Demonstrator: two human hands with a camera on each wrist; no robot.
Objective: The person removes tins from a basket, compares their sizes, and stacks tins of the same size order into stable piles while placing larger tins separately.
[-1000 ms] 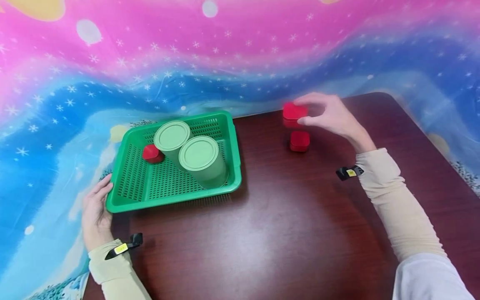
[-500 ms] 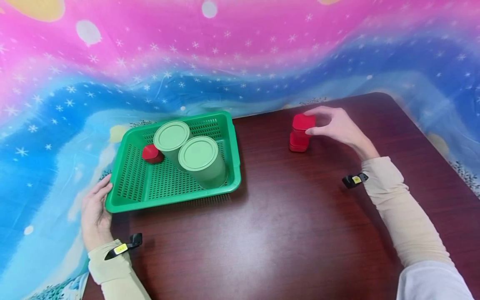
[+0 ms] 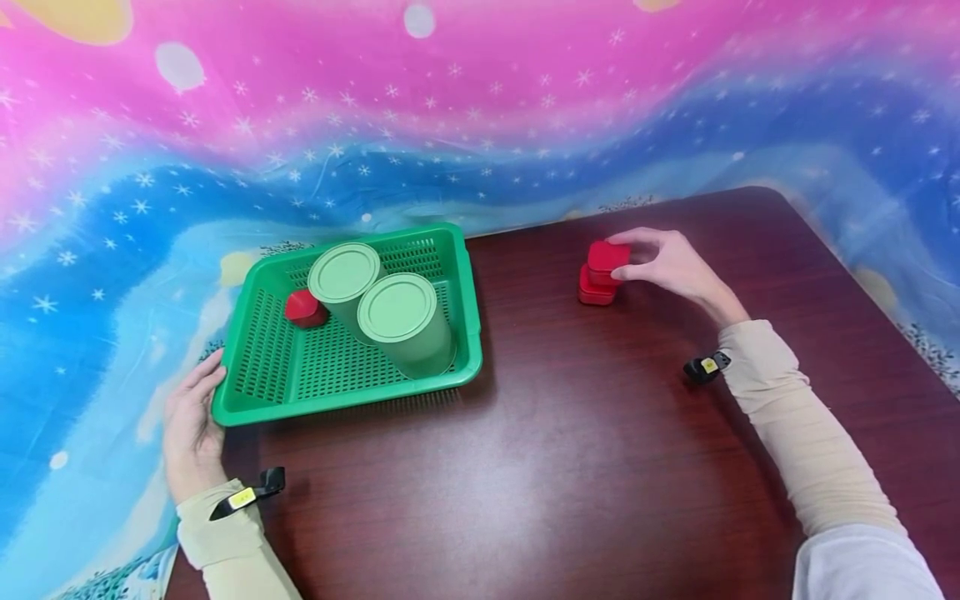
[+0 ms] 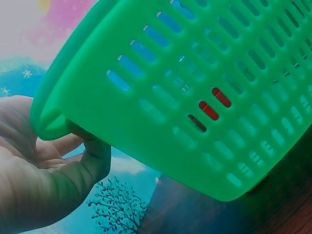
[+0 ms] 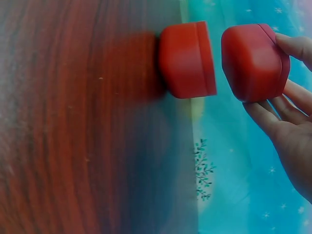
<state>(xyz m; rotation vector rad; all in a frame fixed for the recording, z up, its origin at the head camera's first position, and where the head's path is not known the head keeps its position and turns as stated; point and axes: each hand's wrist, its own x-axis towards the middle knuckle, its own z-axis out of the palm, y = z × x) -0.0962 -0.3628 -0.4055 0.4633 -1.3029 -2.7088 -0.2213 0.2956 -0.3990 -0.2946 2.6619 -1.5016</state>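
My right hand pinches a small red lidded box between thumb and fingers. That box hangs slightly tilted just above a matching red box standing on the table; a narrow gap parts the two in the right wrist view. At the left, my left hand holds the rim of a green plastic basket, with fingers curled under the rim in the left wrist view. Inside the basket stand two pale green cans side by side, and a third red box lies left of them.
The dark brown wooden table has a rounded far right corner. Behind it hangs a pink and blue cloth with snowflakes, which also runs down along the left side.
My right hand has brought the held red box to the right and down, over the box on the table. The left hand and the basket have stayed in place.
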